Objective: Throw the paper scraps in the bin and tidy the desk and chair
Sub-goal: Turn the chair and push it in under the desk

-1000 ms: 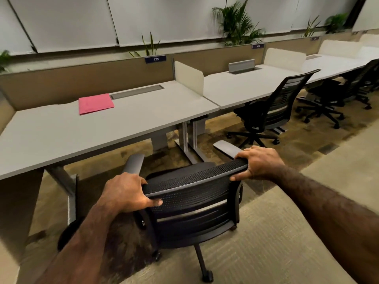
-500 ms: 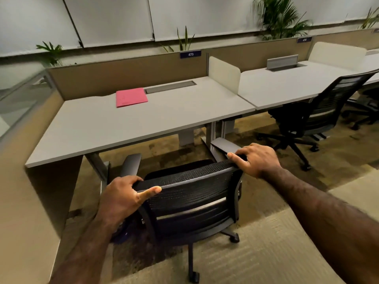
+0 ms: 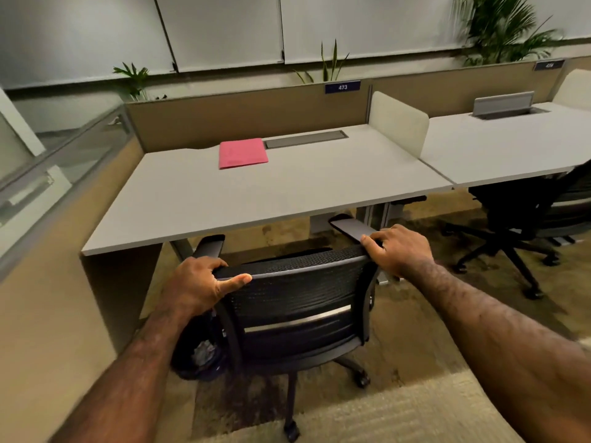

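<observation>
A black mesh office chair (image 3: 297,302) faces the grey desk (image 3: 256,193), its armrests at the desk's front edge. My left hand (image 3: 201,284) grips the top left corner of the backrest, thumb along the rim. My right hand (image 3: 395,249) holds the top right corner. A pink folder (image 3: 242,153) lies flat at the back of the desk. Under the desk to the chair's left stands a dark bin (image 3: 200,356) with crumpled paper scraps (image 3: 204,348) inside, partly hidden by my left forearm.
A tan partition (image 3: 246,119) with a label 473 backs the desk, and a tan side wall (image 3: 48,298) closes the left. A white divider (image 3: 398,123) separates the neighbouring desk (image 3: 499,148), where another black chair (image 3: 537,215) stands. Carpet floor lies behind me.
The chair has rolled forward toward the desk, its armrests now at the desk edge. Both hands stayed on the backrest. My view has turned left to face the desk squarely.
</observation>
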Motion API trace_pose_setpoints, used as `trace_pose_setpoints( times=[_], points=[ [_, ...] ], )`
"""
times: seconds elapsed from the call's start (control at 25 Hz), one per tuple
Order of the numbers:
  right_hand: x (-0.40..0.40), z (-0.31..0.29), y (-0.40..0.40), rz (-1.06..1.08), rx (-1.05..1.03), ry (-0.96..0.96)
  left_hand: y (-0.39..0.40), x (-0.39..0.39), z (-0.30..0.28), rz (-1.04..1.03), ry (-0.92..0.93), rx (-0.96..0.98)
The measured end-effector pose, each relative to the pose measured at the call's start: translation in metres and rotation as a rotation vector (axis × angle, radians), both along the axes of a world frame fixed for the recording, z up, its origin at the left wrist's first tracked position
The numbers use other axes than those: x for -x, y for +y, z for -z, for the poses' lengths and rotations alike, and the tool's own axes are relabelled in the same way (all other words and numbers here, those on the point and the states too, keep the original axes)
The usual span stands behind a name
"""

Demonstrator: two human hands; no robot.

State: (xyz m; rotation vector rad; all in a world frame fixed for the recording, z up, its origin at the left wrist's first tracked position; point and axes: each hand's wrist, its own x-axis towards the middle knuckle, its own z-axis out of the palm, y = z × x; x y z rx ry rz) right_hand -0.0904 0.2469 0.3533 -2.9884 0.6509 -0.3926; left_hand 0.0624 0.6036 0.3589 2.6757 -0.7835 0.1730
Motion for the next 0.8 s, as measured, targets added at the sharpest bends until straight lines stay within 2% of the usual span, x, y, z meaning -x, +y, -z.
trace_pose_setpoints(
  times=[0.16,0.32,0.8],
  points=[
    [-0.047,0.003,-0.015,0.002,-0.027,-0.05,-0.01,-0.048,0.002,-0.031,-0.086,-0.092],
    [-0.086,-0.003,-0.033,-0.025,-0.054,-0.011,-0.027,-0.085,0.002,-0.069,-0.185,-0.162],
    [-0.192,-0.003,-0.087,-0.087,-0.011,-0.042,-0.077,-0.179,0.008,-0.182,-0.077,-0.12]
  ],
)
